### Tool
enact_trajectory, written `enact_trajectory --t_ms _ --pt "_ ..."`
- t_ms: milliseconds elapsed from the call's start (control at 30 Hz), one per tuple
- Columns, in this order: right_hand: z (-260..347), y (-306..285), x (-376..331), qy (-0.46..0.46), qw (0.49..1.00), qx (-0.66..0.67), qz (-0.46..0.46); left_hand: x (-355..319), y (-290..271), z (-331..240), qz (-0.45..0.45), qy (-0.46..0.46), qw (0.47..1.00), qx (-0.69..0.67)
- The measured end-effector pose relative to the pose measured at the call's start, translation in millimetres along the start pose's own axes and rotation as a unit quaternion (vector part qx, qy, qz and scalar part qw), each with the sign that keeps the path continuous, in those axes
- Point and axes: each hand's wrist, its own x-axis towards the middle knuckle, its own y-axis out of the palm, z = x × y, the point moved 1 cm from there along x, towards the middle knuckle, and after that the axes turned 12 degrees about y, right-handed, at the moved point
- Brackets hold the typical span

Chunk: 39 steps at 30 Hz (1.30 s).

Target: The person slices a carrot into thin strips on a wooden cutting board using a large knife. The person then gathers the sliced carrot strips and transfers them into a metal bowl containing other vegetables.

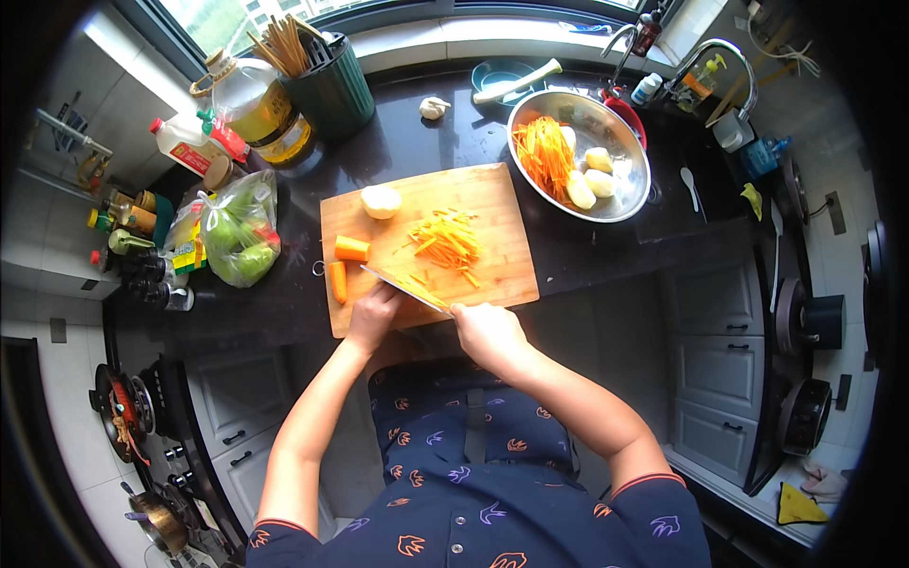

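- The dark bench (587,265) ran from nine to three o'clock under a window, with white cabinet drawers (715,364) below it at four o'clock and a stove (128,407) at eight o'clock.
- Bare bench lay to the right of the wooden cutting board (492,204), between its edge and the counter's front rim; the left side was crowded by a bag of green vegetables (241,232) just beside the board.
- A steel bowl (625,185) holding carrot shreds and peeled potatoes sat at one o'clock, close to the board's far right corner.
- An oil bottle (256,109) and a green chopstick holder (331,90) stood at eleven o'clock.
- The board's near edge reached the bench front; a pile of carrot strips (447,239) lay at its centre, a half onion (381,201) near its far edge.
- The knife (402,287) lay with its long axis running from four o'clock up to ten o'clock, tip toward the carrot chunks (350,249) at the board's left.
- The right hand (485,329) was closed around the knife handle.
- The left hand (374,310) rested fingers curled on the board beside the blade, pressing on carrot slices hardly visible beneath it.
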Motion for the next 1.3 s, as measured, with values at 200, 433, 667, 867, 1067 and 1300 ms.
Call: enact_trajectory --t_ms 200,433,667,867,1067,1300 --pt "-2.7 3.6 2.7 0.018 1.0 -0.004 0.014 0.1 -0.5 -1.4 0.002 0.001 1.0 0.026" --pt "-7.1 15.9 13.8 0.002 1.0 0.02 -0.007 3.9 -2.8 -4.4 -0.007 0.014 0.999 0.046" --pt "-4.4 1.2 -1.3 0.008 1.0 0.007 0.004 2.7 -2.8 -5.2 -0.017 0.015 0.998 0.054" --pt "-3.6 20.7 10.2 0.022 1.0 0.022 0.0 -0.3 0.8 -1.8 -0.004 0.007 0.999 0.049" --pt "-2.3 3.0 7.8 -0.002 1.0 0.021 0.005 2.3 -2.2 -7.9 -0.028 0.019 0.997 0.07" --pt "-8.7 16.5 11.1 0.024 0.999 0.031 0.018 2.8 -0.7 -7.0 -0.035 0.011 0.997 0.075"
